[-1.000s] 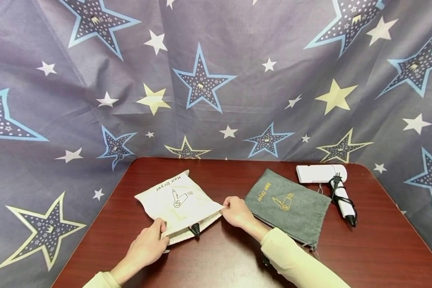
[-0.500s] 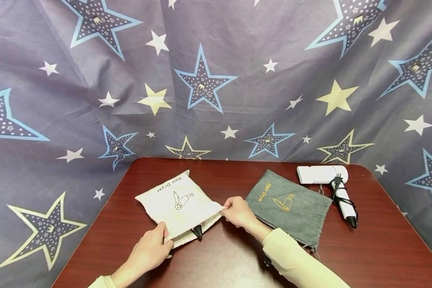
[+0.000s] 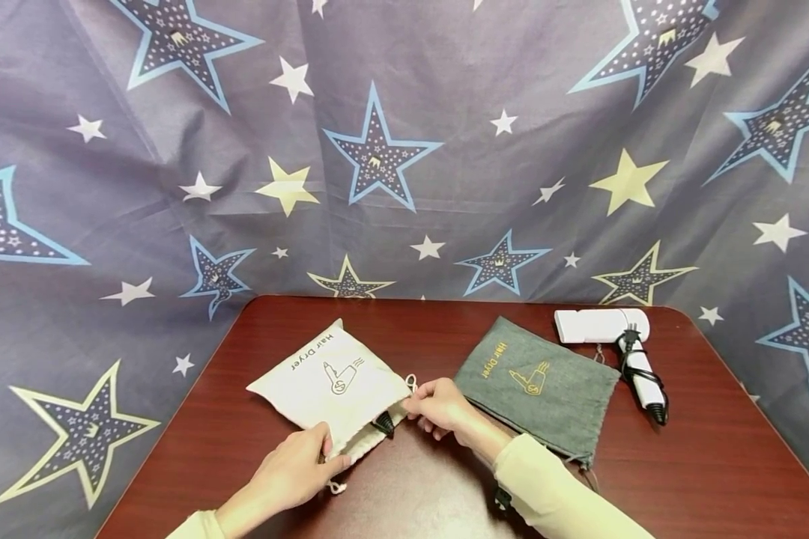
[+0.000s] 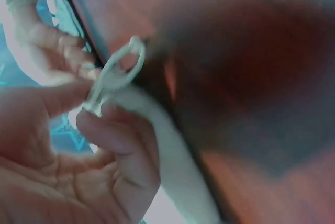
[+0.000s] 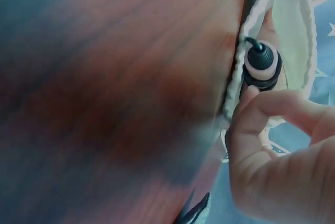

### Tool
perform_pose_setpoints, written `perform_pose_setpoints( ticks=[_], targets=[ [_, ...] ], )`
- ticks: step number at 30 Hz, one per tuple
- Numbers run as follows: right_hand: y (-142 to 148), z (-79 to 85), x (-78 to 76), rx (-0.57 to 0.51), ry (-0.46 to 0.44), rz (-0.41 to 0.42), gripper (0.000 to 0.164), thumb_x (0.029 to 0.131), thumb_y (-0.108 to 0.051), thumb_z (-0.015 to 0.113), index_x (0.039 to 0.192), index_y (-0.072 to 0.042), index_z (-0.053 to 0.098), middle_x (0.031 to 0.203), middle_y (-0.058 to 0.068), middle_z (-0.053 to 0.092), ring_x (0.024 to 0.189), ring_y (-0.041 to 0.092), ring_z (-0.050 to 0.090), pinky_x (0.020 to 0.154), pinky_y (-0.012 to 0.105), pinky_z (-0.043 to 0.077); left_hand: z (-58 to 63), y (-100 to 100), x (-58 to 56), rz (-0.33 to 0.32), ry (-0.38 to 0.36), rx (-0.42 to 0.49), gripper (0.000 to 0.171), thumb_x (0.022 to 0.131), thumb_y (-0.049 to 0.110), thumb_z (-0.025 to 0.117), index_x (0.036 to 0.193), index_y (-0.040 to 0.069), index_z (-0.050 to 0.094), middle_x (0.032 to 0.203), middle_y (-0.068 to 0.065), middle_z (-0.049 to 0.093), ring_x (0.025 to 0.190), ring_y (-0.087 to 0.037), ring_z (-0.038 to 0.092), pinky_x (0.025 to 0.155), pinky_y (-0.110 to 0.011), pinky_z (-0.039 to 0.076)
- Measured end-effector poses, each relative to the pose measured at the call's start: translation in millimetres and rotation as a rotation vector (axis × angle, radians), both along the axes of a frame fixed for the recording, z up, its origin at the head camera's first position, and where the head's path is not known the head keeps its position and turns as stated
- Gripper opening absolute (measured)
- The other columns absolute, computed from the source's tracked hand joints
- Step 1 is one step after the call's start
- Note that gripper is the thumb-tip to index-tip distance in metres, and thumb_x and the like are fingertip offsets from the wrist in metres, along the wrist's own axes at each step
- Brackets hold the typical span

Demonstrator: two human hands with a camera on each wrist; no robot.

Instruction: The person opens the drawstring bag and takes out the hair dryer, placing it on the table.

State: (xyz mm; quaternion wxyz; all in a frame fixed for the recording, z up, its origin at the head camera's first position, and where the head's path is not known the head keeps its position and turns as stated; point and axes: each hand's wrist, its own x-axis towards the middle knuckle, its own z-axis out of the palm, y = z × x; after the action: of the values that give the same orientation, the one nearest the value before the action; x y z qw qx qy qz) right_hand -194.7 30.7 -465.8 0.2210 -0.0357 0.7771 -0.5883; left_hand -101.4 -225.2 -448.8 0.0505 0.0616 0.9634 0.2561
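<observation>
A cream drawstring bag printed "Hair Dryer" lies on the left side of the table, its mouth gaping toward me. Inside the mouth shows the handle end of a hair dryer with a black cord sleeve; its rest is hidden in the cloth. My left hand pinches the left end of the mouth between thumb and fingers, beside a drawstring loop. At the opposite end, my right hand pinches the rim near the dryer's handle, and another cord loop sticks up there.
To the right lies a grey drawstring bag, also printed "Hair Dryer", close to my right forearm. A white hair dryer with its black cord wrapped round the handle rests at the back right. Behind the brown table hangs a star-patterned cloth.
The cream bag has turned slightly, and its near corner has shifted right with my left hand. My right hand has moved a little down; a cord loop now shows beside it.
</observation>
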Motion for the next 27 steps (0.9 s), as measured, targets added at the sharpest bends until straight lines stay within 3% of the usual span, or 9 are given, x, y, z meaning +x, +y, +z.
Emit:
perform_pose_setpoints(
  ticks=[2,4,6,10,13,17,19,21,27],
  targets=[
    [1,0.8,2.5,0.007,0.021,0.017,0.018,0.094,-0.015,0.076,0.088,0.002,0.073,0.065,0.005,0.062,0.048,0.010,0.047,0.041,0.021,0.038,6.1,-7,-9.7,-0.087,-0.021,0.035,0.036,0.089,0.042,0.082,0.082,0.020,0.054,0.065,0.008,0.050,0.057,-0.010,0.048,0.052,-0.032,0.040],
    [0,1.9,5.2,0.020,0.052,0.039,0.018,0.094,-0.015,0.078,0.089,0.002,0.073,0.060,0.004,0.058,0.048,0.011,0.047,0.041,0.022,0.038,15.1,-19,-26.6,-0.155,-0.042,0.088,0.030,0.093,0.042,0.079,0.086,0.019,0.061,0.069,0.008,0.055,0.060,-0.009,0.052,0.054,-0.031,0.043],
    [-2,3.0,7.9,0.036,0.084,0.064,0.017,0.093,-0.014,0.079,0.088,0.001,0.072,0.059,0.005,0.059,0.047,0.011,0.047,0.040,0.021,0.037,26.5,-34,-48.5,-0.165,-0.053,0.173,0.024,0.098,0.036,0.075,0.094,0.014,0.068,0.075,0.002,0.062,0.064,-0.014,0.058,0.059,-0.033,0.048],
    [-7,4.7,12.6,0.068,0.114,0.091,0.014,0.091,-0.012,0.082,0.087,-0.004,0.071,0.064,0.010,0.068,0.046,0.010,0.050,0.039,0.021,0.037,42.9,-67,-94.5,-0.003,0.055,0.212,0.022,0.104,0.028,0.067,0.112,0.008,0.074,0.095,-0.008,0.072,0.081,-0.023,0.066,0.073,-0.039,0.051],
    [-11,5.6,14.1,0.083,0.110,0.092,0.015,0.091,-0.011,0.082,0.088,-0.004,0.069,0.069,0.013,0.071,0.045,0.010,0.052,0.039,0.022,0.037,43.7,-86,-124.9,0.118,0.114,0.144,0.029,0.106,0.029,0.063,0.119,0.005,0.074,0.109,-0.013,0.074,0.098,-0.031,0.066,0.085,-0.046,0.050],
    [-14,5.7,14.5,0.084,0.104,0.087,0.015,0.090,-0.008,0.082,0.088,-0.003,0.069,0.069,0.015,0.071,0.045,0.010,0.052,0.039,0.022,0.037,30.8,-98,-156.6,0.178,0.028,0.122,0.040,0.108,0.029,0.057,0.128,-0.003,0.069,0.128,-0.025,0.067,0.121,-0.045,0.060,0.099,-0.055,0.047],
    [-14,4.2,15.5,0.074,0.096,0.092,0.014,0.089,-0.005,0.082,0.088,-0.002,0.068,0.069,0.014,0.072,0.045,0.010,0.052,0.039,0.022,0.037,20.7,-101,-165.9,0.184,-0.039,0.142,0.043,0.108,0.029,0.055,0.130,-0.006,0.067,0.133,-0.028,0.064,0.125,-0.046,0.058,0.100,-0.054,0.048],
    [-15,1.6,17.1,0.062,0.087,0.098,0.013,0.089,-0.003,0.081,0.088,-0.002,0.068,0.070,0.014,0.072,0.045,0.010,0.052,0.039,0.021,0.038,9.8,-103,-170.8,0.186,-0.101,0.195,0.043,0.109,0.027,0.055,0.129,-0.009,0.067,0.129,-0.028,0.065,0.118,-0.043,0.061,0.095,-0.049,0.052],
    [-18,-3.9,19.4,0.054,0.077,0.102,0.015,0.087,-0.003,0.082,0.087,-0.003,0.067,0.069,0.014,0.072,0.044,0.010,0.053,0.038,0.021,0.038,-8.1,-104,-170.8,0.199,-0.194,0.382,0.035,0.109,0.024,0.056,0.109,-0.006,0.074,0.086,-0.007,0.069,0.073,-0.018,0.064,0.066,-0.032,0.054]
  ],
)
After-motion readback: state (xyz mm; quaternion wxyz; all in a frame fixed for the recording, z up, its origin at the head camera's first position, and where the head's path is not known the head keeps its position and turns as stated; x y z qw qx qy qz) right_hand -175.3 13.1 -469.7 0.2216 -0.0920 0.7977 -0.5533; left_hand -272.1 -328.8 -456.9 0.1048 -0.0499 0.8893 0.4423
